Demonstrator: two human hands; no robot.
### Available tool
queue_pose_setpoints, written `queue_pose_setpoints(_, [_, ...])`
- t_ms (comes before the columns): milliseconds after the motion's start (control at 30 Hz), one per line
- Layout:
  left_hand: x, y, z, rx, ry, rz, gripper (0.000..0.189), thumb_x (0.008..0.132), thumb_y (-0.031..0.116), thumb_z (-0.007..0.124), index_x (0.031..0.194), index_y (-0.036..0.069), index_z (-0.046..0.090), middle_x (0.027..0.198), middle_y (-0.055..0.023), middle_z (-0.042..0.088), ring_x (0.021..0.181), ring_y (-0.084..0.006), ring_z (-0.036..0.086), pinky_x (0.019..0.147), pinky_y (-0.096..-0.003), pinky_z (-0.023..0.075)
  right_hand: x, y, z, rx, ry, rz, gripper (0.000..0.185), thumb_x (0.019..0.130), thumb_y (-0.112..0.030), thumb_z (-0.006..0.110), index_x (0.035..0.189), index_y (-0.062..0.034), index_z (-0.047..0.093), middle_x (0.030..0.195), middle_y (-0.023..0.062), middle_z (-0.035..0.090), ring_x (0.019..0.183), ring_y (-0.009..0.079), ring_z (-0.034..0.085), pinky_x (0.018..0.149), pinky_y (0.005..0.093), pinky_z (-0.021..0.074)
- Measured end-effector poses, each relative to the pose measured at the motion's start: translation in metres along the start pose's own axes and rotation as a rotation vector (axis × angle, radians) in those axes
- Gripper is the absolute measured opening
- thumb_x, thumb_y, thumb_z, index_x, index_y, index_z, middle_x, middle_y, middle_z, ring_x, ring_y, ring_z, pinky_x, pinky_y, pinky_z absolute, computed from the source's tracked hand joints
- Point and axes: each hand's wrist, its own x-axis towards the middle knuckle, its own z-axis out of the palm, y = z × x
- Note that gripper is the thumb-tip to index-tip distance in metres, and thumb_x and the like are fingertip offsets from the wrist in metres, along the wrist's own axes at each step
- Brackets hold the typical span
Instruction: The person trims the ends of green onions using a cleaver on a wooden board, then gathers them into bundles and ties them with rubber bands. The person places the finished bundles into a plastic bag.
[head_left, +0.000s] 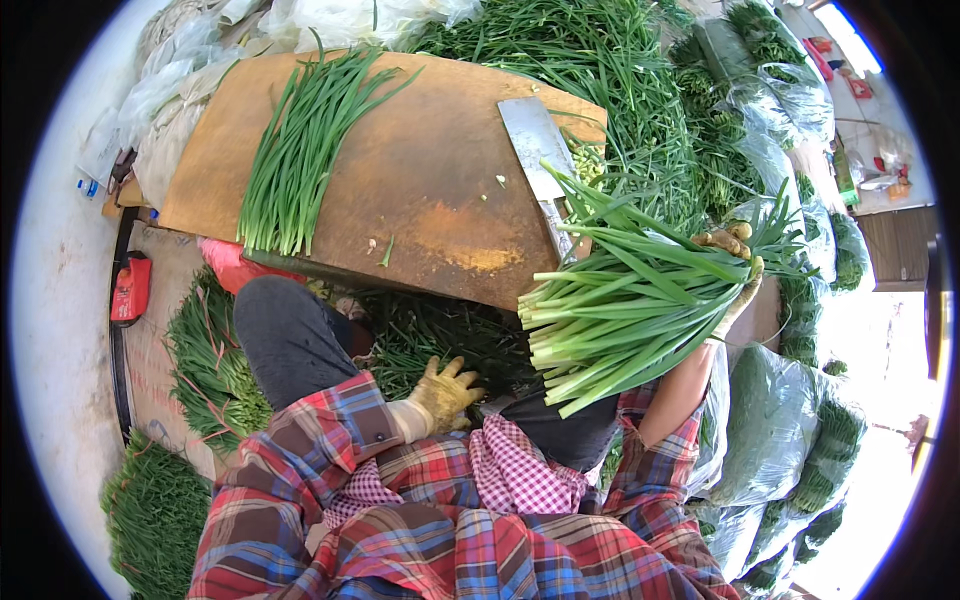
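My right hand (736, 259), in a yellowed work glove, grips a loose bunch of Chinese chives (630, 300). Their pale cut ends point left, and the leaves droop over the right end of a worn wooden board (442, 172). My left hand (444, 394), gloved too, hovers or rests low by my lap with its fingers spread and nothing visible in them. Beneath the board's near edge, dark loose leaves (420, 337) lie close to that hand. A cleaver (536, 150) lies flat on the board, its handle partly behind the held bunch. Another layer of chives (307, 157) lies across the board's left side.
A big heap of loose chives (555, 45) rises behind the board. Plastic-wrapped bundles (780, 427) are stacked along the right. Tied bundles (217, 367) stand on the floor at left, near a red pouch (131, 289). Chopped stem bits (586, 161) lie beside the cleaver.
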Motion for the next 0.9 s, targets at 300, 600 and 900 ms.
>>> queue_pose_setpoints(300, [-0.026,0.0,-0.129,-1.66,0.587,0.083,0.031,0.091,0.025,0.066,0.111,0.001,0.064,0.086,-0.0055,0.068,0.068,-0.0072,0.061,0.058,-0.0205,0.0485,-0.007,0.02,0.044,0.146,-0.056,0.082,0.035,0.085,-0.025,0.071,0.114,-0.0122,0.055,0.084,-0.0089,0.057,0.087,0.0073,0.058,0.101,0.0377,0.0417])
queue_pose_setpoints(600, [-0.051,-0.004,-0.101,-1.395,0.616,0.006,0.018,0.091,0.017,0.065,0.099,0.001,0.065,0.08,-0.0067,0.068,0.063,-0.0106,0.061,0.053,-0.0237,0.0474,-0.015,0.041,0.053,0.058,-0.046,0.189,0.039,0.082,-0.028,0.072,0.113,-0.0111,0.057,0.081,-0.0073,0.058,0.084,0.0101,0.058,0.098,0.0392,0.0438])
queue_pose_setpoints(900, [-0.074,-0.028,-0.068,-1.108,0.686,-0.192,0.021,0.091,0.019,0.066,0.1,0.0,0.066,0.077,-0.0034,0.065,0.066,-0.0099,0.059,0.059,-0.0241,0.049,-0.006,0.04,0.051,0.025,-0.041,0.153,0.04,0.082,-0.03,0.072,0.113,-0.0112,0.056,0.085,-0.0074,0.059,0.087,0.0097,0.059,0.097,0.0373,0.043])
